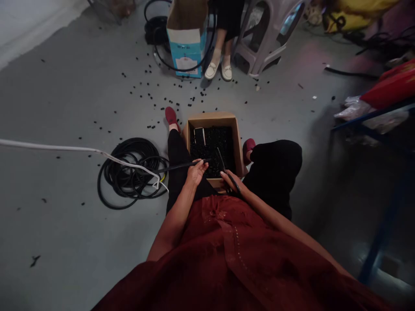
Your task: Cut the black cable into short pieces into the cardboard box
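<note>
Head view: my left hand was closed on the black hose, gripping it just short of its free end, which lay over the open box. From there the hose ran leftward across my thigh toward the coil on the floor. My right hand was wrapped around the scissors, their blades pointing forward over the box, near the hose's end but apart from it; I could not tell whether the blades were parted. The box stood between my red shoes and held many small black pieces, with a phone at its far left corner. A white cable crossed above the coil. Further scraps lay scattered on the floor ahead, where another person's white shoes were noted between a blue carton and a grey stool
</note>
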Action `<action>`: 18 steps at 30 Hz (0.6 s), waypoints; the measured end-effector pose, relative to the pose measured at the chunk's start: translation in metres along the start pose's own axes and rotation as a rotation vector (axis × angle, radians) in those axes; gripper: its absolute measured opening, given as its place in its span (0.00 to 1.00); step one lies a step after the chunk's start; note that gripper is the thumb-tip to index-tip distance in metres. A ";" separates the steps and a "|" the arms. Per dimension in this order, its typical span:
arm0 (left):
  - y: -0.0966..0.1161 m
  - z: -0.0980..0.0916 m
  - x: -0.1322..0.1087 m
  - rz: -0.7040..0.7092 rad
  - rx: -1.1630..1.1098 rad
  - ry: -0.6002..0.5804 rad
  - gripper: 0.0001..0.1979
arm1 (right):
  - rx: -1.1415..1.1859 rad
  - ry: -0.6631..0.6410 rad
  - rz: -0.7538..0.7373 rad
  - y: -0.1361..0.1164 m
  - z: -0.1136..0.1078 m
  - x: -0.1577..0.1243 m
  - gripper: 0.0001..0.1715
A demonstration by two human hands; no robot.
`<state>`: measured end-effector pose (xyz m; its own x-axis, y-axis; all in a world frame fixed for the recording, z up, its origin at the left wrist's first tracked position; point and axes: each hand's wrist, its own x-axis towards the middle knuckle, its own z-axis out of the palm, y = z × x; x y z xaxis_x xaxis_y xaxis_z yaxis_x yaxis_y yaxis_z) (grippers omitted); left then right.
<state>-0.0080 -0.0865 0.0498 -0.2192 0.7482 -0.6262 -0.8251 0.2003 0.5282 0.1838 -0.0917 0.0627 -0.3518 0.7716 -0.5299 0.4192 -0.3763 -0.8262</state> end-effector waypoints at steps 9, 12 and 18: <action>-0.018 0.001 0.009 -0.041 -0.158 0.099 0.12 | -0.109 -0.103 0.057 0.001 0.001 0.005 0.26; -0.023 0.006 0.010 -0.083 -0.135 0.080 0.11 | -0.078 -0.076 0.074 -0.002 0.003 0.007 0.26; -0.030 0.007 0.010 -0.110 -0.076 0.057 0.10 | -0.013 -0.045 0.060 -0.008 0.009 0.011 0.23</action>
<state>0.0185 -0.0807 0.0321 -0.1524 0.6866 -0.7109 -0.8823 0.2296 0.4109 0.1694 -0.0844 0.0615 -0.3627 0.7243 -0.5863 0.4513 -0.4139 -0.7906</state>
